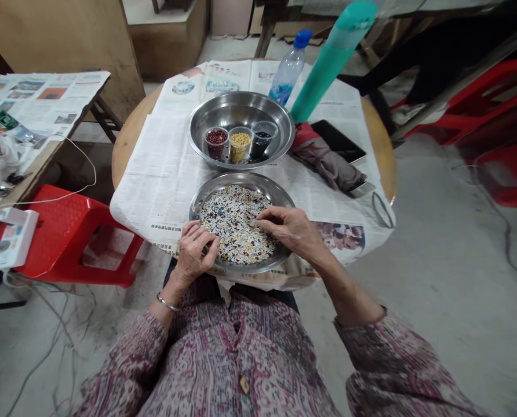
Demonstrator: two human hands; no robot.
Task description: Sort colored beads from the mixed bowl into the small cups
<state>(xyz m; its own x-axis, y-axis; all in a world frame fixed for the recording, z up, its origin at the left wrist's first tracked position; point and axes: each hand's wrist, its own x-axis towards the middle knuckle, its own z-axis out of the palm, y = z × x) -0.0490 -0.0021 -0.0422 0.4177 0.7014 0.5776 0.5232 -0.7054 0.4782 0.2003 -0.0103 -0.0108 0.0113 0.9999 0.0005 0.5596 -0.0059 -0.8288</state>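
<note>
A shallow metal plate (250, 268) close to my body holds a spread mix of white grains and red, yellow and black beans (236, 223). My right hand (287, 227) is over the plate's right side, thumb and fingertips pinched down at the mix; anything between them is too small to see. At the lower left rim rests my left hand (197, 248), its fingers curled in towards the thumb, the inside hidden. Behind the plate, a metal basin (241, 104) contains three clear cups: red beans (216, 138), yellow beans (240, 140) and black beans (262, 139).
Newspaper covers the round table (154, 156). A blue-capped bottle (287, 72), a tall teal container (332, 61), a folded umbrella (326, 156) and a dark tablet or phone (339, 141) stand or lie beyond. A red stool (76, 231) bears a power strip (15, 237) at left.
</note>
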